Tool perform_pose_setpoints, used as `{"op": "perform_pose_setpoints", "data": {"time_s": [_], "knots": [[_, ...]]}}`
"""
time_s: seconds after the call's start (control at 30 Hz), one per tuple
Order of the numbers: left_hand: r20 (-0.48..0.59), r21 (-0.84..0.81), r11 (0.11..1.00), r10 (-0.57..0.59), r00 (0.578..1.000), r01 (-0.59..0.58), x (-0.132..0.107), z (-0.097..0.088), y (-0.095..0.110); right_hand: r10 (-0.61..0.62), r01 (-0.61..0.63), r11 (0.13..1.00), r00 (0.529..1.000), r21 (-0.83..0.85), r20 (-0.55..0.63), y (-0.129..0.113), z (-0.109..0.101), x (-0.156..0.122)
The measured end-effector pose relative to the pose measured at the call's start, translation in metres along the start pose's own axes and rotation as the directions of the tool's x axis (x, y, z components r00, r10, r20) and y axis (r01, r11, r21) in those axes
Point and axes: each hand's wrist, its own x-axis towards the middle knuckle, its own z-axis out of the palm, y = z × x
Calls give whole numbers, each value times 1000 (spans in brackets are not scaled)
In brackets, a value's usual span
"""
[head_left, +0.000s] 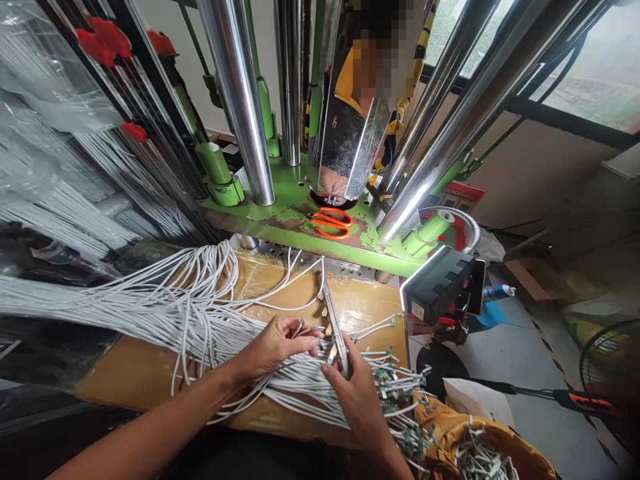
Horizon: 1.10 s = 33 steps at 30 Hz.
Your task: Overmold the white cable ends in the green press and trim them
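My right hand is closed around the lower end of a narrow metal bar, which has small gold-coloured pieces along its left side. The bar slants up toward the machine, and a white cable reaches its upper end. Just left of it, my left hand pinches the end of a white cable with a small greenish connector. Its fingertips are close to the bar; whether they touch it I cannot tell. Beneath both hands lies a thick bundle of white cables, its connector ends fanned out at the right.
Orange-handled scissors lie on the green machine plate, among polished steel columns. A black box-shaped lamp stands right of the brown work surface. An orange bag at bottom right holds white scraps.
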Motion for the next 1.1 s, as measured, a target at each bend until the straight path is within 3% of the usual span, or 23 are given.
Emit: {"op": "perform_pose_setpoints", "data": {"time_s": [0.1, 0.17, 0.23, 0.33, 0.37, 0.43, 0.67, 0.93, 1.0, 1.1], "knots": [[19, 267, 961, 65, 998, -68, 0, -1, 0, 9, -9, 1000, 1000, 10, -1, -1, 0, 0], [70, 435, 875, 204, 977, -214, 2, -1, -6, 20, -20, 1000, 1000, 21, 3, -2, 0, 0], [139, 554, 725, 405, 904, -410, 4, -1, -15, 32, -32, 999, 999, 30, 4, -2, 1, 0], [234, 644, 478, 620, 749, -597, 8, 0, -28, 35, -35, 998, 999, 42, 5, -3, 2, 1], [256, 653, 431, 648, 718, -622, 9, 0, -32, 32, -32, 999, 999, 43, 5, -3, 2, 1], [283, 668, 388, 656, 699, -635, 9, 0, -36, 27, -27, 999, 1000, 42, 5, -2, 2, 2], [336, 697, 327, 637, 694, -638, 5, -3, -38, 15, -15, 998, 1000, 56, 2, -1, 1, 2], [267, 668, 406, 651, 710, -624, 11, -1, -39, -44, 44, 999, 999, 5, 5, -4, -1, 1], [229, 639, 486, 619, 751, -596, 12, 1, -35, -54, 54, 999, 998, 5, 16, -5, -2, 1], [47, 568, 719, 459, 887, -402, 10, 2, -26, -37, 37, 999, 999, 38, -2, -4, -3, 2]]}}
